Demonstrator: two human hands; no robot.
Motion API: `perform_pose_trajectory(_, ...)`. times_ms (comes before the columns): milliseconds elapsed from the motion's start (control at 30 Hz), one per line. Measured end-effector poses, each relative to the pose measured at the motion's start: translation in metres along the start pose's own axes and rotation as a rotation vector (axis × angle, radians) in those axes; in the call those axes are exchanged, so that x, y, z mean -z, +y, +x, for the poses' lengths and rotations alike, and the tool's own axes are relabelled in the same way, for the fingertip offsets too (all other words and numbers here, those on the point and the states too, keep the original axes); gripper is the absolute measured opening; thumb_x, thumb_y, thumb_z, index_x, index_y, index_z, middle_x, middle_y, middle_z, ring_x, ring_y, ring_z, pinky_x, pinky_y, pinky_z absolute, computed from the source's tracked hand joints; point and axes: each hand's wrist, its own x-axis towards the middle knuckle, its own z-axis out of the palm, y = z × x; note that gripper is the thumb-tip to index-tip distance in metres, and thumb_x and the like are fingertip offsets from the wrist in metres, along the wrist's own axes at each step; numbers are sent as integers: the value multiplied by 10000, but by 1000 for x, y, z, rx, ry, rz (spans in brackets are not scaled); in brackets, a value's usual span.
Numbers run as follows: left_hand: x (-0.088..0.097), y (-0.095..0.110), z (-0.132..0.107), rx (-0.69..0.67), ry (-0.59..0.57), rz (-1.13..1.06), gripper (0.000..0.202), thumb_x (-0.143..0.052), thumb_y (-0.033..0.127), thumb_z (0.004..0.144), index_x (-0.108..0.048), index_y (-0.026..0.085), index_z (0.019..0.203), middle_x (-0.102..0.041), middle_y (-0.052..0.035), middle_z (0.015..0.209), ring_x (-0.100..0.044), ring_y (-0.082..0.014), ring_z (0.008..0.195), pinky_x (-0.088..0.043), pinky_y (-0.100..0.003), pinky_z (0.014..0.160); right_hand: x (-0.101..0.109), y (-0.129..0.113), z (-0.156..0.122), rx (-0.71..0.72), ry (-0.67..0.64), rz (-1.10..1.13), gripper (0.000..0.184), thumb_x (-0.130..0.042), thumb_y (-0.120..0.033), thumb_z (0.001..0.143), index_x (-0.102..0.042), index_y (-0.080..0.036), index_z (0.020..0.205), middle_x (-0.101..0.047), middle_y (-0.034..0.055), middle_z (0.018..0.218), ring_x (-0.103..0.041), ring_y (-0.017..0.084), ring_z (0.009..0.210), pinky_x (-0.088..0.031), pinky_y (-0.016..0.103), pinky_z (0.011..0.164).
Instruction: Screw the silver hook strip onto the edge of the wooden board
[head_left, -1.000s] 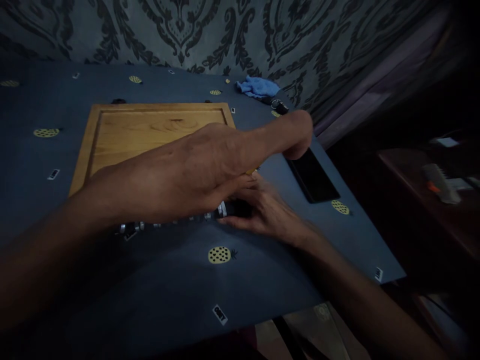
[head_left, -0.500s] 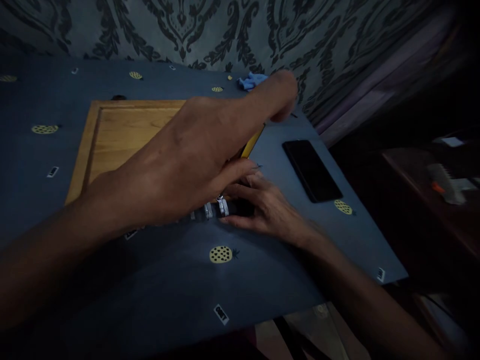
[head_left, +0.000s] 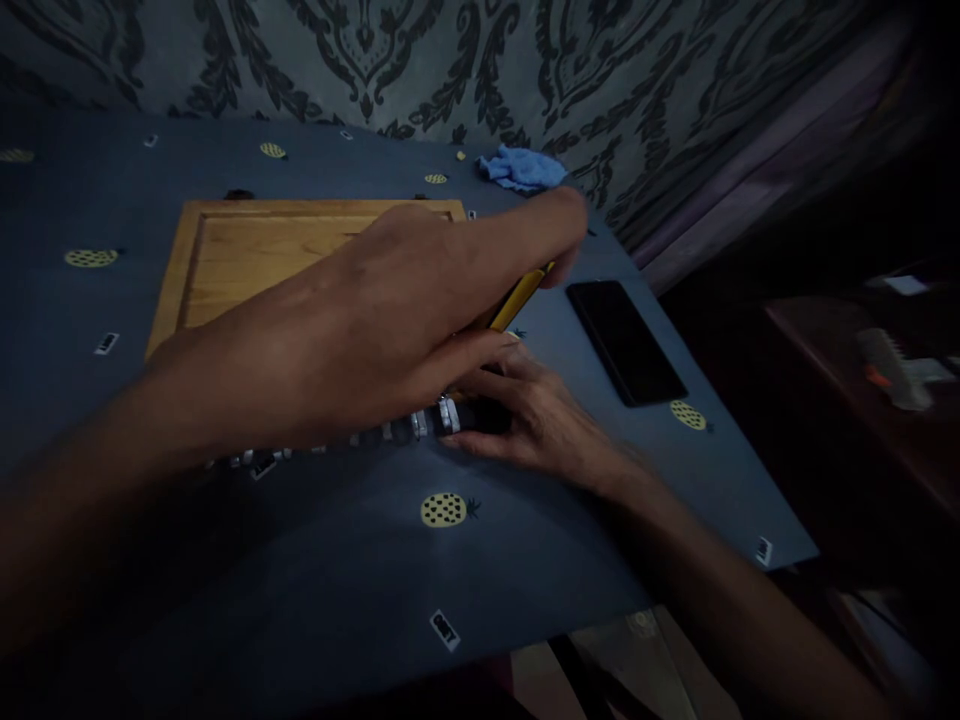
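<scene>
My left hand [head_left: 390,300] reaches across the middle, curled round a slim yellow stick-like thing [head_left: 520,298] with dark edges; most of it is hidden, so I cannot tell its kind. Below it runs a dark strip with silver pieces [head_left: 421,424], lying along the near side of a wooden panel [head_left: 247,260] with a raised rim. My right hand [head_left: 532,420] grips the strip's right end, thumb on the near side and fingers on the far side. The left thumb meets the right hand's fingers. The back of my left hand covers much of the panel.
A black phone [head_left: 626,342] lies to the right on the blue pineapple-print tablecloth [head_left: 337,580]. Behind the hands is a crumpled blue cloth [head_left: 523,168], close to the patterned wall [head_left: 360,60]. Off the table's right edge stands dark furniture [head_left: 840,360] with small items on it.
My left hand has tilted and dropped slightly at the fingers, uncovering more of the blue cloth, the yellow stick-like thing and the strip's silver pieces. My right hand stays in place.
</scene>
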Motion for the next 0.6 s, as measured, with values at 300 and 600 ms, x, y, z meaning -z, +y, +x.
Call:
perform_pose_trajectory(300, 1, 1, -2, 72, -38, -16, 196, -522, 262, 925, -543, 258, 1120, -545, 50, 706, -474, -51, 477, -311, -166, 444, 0, 1, 1, 28, 10, 3, 473, -617, -585, 894, -690, -165, 1099, -632, 124, 1043, -569, 282, 986, -486, 458, 887)
perform_pose_trajectory(600, 12, 4, -3, 37, 23, 100, 346, -516, 276, 880, -518, 228, 1223, -588, -37, 1058, -542, -73, 625, -365, -163, 494, 1, 1, 0, 34, 10, 23, 420, -666, -530, 883, -679, -172, 1102, -618, 112, 1026, -566, 271, 984, -491, 450, 883)
